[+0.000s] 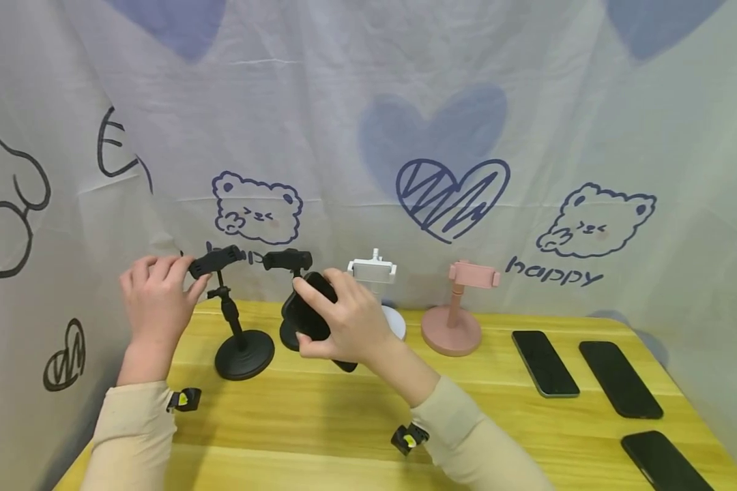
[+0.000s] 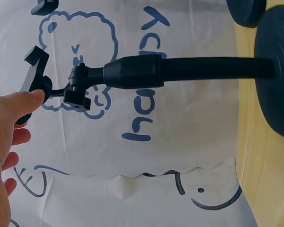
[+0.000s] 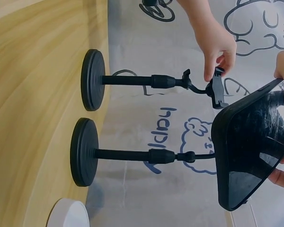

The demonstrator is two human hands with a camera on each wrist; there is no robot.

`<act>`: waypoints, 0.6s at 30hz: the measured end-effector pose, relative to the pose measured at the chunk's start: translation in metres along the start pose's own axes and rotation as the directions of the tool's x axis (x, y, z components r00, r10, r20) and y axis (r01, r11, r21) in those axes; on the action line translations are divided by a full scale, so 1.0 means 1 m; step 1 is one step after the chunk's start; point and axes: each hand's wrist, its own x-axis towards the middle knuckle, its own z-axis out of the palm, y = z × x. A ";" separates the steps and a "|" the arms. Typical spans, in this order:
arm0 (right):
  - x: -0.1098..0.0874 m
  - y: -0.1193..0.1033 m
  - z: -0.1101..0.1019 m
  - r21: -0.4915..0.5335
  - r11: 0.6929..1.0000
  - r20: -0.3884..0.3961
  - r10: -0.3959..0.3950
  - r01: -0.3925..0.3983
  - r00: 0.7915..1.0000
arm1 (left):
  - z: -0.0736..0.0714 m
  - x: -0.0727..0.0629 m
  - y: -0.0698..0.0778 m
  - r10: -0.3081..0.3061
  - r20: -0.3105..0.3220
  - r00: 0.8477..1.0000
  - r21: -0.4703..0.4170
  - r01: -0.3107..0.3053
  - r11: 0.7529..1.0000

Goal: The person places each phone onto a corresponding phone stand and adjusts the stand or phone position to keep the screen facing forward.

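Note:
My left hand [image 1: 158,298] pinches one end of the clamp [image 2: 34,75] on top of a black phone stand [image 1: 230,315]. This stand is upright on its round base, its clamp tilted in the head view. The right hand [image 1: 359,322] grips a black smartphone [image 3: 251,149] by its edges, holding it above the table. In the head view the phone and right hand partly cover a second black phone stand [image 1: 288,260]. The phone's near end overlaps that stand's top in the right wrist view, hiding its clamp there.
A white phone stand [image 1: 373,271] and a pink phone stand [image 1: 452,330] stand further right along the back of the wooden table [image 1: 270,423]. Several dark phones lie at the right, among them a phone [image 1: 545,363] nearest the pink stand. A printed curtain [image 1: 319,123] hangs behind.

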 end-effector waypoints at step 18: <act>0.018 -0.007 0.010 0.030 0.999 0.014 0.017 -0.018 1.000 | -0.001 0.006 -0.004 0.075 0.033 0.997 0.010 -0.076 0.997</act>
